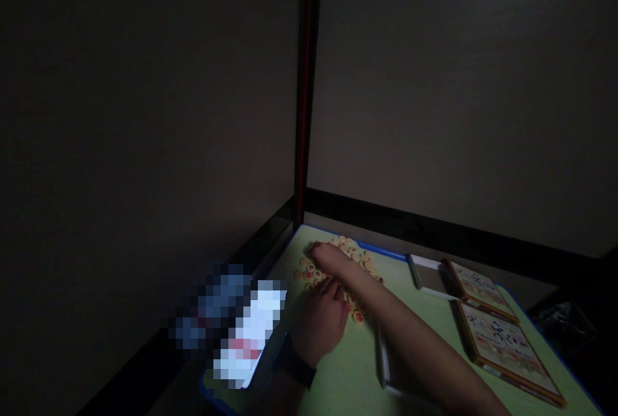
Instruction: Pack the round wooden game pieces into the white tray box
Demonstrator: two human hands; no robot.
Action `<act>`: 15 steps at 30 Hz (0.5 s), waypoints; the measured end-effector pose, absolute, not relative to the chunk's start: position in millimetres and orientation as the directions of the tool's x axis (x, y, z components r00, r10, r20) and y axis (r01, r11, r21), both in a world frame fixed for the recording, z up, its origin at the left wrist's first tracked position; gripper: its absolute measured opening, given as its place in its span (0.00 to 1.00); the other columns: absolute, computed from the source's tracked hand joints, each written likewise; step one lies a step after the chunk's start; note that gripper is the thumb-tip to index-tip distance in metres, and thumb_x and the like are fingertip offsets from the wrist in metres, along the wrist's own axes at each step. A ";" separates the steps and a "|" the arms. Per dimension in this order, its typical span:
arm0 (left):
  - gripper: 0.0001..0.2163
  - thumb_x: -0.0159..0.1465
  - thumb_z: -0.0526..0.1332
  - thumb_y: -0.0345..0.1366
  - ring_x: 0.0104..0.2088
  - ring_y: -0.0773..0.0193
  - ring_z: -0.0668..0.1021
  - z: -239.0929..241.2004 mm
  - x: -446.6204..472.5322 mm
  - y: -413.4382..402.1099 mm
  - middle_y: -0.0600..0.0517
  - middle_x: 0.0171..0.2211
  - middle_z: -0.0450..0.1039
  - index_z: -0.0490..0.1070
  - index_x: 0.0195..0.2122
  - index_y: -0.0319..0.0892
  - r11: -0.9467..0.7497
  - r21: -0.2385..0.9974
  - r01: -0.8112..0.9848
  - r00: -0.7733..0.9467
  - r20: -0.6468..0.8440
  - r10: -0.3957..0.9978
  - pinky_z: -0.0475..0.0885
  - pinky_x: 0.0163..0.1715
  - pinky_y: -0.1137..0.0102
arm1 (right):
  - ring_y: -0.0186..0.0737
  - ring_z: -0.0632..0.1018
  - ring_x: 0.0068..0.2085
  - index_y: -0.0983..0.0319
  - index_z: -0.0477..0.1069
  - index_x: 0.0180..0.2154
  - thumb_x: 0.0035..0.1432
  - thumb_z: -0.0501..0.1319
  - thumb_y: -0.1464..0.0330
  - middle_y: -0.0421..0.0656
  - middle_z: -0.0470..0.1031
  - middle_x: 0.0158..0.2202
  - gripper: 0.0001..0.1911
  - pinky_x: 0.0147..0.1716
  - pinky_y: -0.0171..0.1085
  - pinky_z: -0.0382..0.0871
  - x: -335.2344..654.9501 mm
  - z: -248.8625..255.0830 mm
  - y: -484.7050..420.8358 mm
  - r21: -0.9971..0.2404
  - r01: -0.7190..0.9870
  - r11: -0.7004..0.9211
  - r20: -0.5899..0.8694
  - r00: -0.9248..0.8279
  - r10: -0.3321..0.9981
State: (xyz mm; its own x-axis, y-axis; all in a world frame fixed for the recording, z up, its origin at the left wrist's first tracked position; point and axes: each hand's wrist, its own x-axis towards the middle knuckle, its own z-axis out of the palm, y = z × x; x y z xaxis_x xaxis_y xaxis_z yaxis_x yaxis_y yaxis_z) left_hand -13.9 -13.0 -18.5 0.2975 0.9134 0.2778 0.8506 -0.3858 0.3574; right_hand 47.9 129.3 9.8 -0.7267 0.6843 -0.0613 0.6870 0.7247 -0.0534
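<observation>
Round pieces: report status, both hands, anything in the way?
Left hand over round pieces; right hand farther across. Pieces loosely bunched on green tabletop. Right forearm hides part of white-edged tray.

green, blue-edged table [355,368]: clustered round pieces [369,266], two boxes [509,346], white-rimmed trays [431,275].

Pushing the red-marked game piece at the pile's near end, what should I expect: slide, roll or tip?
The round game piece appears to lie flat on the green tabletop, so it would probably slide rather than tip. Small compared with the left hand, it is likely light. Its round outline suggests it might roll if stood on edge.
</observation>
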 end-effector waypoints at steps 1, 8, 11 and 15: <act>0.14 0.68 0.54 0.32 0.59 0.53 0.73 -18.5 -14.1 -13.1 0.42 0.57 0.72 0.73 0.52 0.38 -0.392 0.359 0.847 0.301 0.282 0.911 0.65 0.63 0.57 | 0.47 0.79 0.49 0.66 0.78 0.47 0.61 0.54 0.80 0.56 0.79 0.48 0.18 0.45 0.37 0.70 48.0 9.7 128.6 -0.052 0.683 0.728 -0.063 -0.730 0.680; 0.15 0.70 0.52 0.33 0.58 0.52 0.73 -19.0 -15.2 -13.0 0.40 0.57 0.72 0.73 0.52 0.36 -0.406 0.337 0.850 0.317 0.290 0.903 0.66 0.62 0.56 | 0.43 0.79 0.48 0.64 0.75 0.52 0.59 0.57 0.80 0.52 0.80 0.48 0.20 0.44 0.32 0.68 56.0 16.4 127.7 -0.122 0.682 0.721 -0.040 -0.729 0.683; 0.14 0.70 0.53 0.33 0.58 0.52 0.73 -20.7 -15.3 -12.4 0.40 0.56 0.73 0.74 0.50 0.36 -0.410 0.325 0.852 0.320 0.297 0.900 0.66 0.61 0.56 | 0.43 0.79 0.46 0.66 0.76 0.50 0.58 0.57 0.79 0.51 0.81 0.45 0.19 0.41 0.32 0.68 57.7 20.1 130.8 -0.144 0.698 0.701 -0.035 -0.712 0.702; 0.13 0.70 0.53 0.34 0.57 0.53 0.74 -23.3 -15.7 -11.8 0.41 0.56 0.73 0.75 0.48 0.37 -0.416 0.322 0.851 0.314 0.323 0.893 0.67 0.60 0.57 | 0.39 0.80 0.41 0.65 0.80 0.42 0.52 0.58 0.82 0.46 0.83 0.39 0.19 0.39 0.30 0.66 57.5 22.2 135.5 -0.160 0.695 0.701 -0.069 -0.716 0.695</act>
